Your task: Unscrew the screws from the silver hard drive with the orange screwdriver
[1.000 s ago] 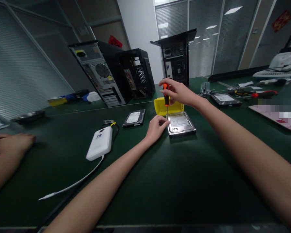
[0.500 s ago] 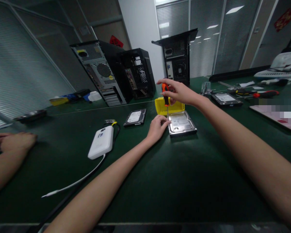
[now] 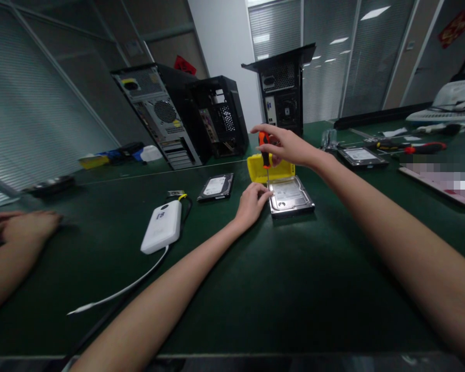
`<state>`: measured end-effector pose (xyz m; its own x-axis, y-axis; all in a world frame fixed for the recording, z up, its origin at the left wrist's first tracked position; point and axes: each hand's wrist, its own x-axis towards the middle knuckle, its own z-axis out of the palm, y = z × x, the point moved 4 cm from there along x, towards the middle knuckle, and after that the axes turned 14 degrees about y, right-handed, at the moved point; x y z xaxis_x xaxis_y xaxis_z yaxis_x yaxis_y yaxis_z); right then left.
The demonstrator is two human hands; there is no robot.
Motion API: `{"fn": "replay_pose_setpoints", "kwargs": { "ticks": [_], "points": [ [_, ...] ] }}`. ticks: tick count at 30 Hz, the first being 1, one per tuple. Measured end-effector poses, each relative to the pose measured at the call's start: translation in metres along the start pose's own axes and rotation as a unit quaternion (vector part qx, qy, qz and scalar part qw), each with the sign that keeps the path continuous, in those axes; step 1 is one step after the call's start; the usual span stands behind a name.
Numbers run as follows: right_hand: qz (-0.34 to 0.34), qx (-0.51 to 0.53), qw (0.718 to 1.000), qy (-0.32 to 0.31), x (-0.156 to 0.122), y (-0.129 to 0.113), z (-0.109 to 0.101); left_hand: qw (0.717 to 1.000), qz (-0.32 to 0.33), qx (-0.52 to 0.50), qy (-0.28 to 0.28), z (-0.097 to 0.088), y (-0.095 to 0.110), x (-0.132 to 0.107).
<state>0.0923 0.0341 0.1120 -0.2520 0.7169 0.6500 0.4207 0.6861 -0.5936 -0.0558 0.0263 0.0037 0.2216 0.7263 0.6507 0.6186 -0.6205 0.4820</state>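
A silver hard drive (image 3: 292,195) lies flat on the green table, its label side up. My right hand (image 3: 284,146) is closed round the orange and black handle of a screwdriver (image 3: 264,150). The screwdriver stands upright, its shaft coming down at the drive's far left corner; the very tip is hard to make out. Against the drive's left edge rests my left hand (image 3: 251,204), fingers bent and thumb and fingertips on the metal near the shaft. Right behind the drive sits an open yellow case (image 3: 257,169), partly hidden by my right hand.
A second hard drive (image 3: 216,186) and a white power bank (image 3: 161,227) with a cable lie to the left. Computer cases (image 3: 170,119) stand at the back. Another drive (image 3: 362,157) and pliers (image 3: 424,148) are at right. A co-worker's hands (image 3: 31,227) rest at far left.
Both my hands, the screwdriver and the hard drive keep practically the same position. The co-worker's hand at the far left has shifted slightly to the right.
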Motion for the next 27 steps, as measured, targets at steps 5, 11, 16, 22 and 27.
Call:
{"fn": "replay_pose_setpoints", "kwargs": {
  "ticks": [5,11,16,22,27],
  "points": [
    [0.0,-0.004,1.0,0.002,0.0,-0.001,-0.001,1.0,-0.014,-0.008,0.002,-0.001,-0.002,0.001],
    [-0.008,-0.026,1.0,0.011,0.0,-0.001,-0.002,0.999,-0.051,-0.016,-0.007,-0.004,-0.002,0.002],
    [-0.019,-0.036,0.999,0.026,0.0,-0.001,-0.003,0.992,-0.106,-0.067,-0.015,-0.002,-0.011,0.005],
    [-0.027,-0.022,0.998,0.047,0.0,0.004,-0.003,0.971,-0.182,-0.153,-0.009,0.006,-0.031,0.007],
    [-0.008,0.034,0.999,0.041,0.001,0.007,0.0,0.984,-0.151,-0.093,-0.019,0.005,-0.028,0.005]
  ]
}}
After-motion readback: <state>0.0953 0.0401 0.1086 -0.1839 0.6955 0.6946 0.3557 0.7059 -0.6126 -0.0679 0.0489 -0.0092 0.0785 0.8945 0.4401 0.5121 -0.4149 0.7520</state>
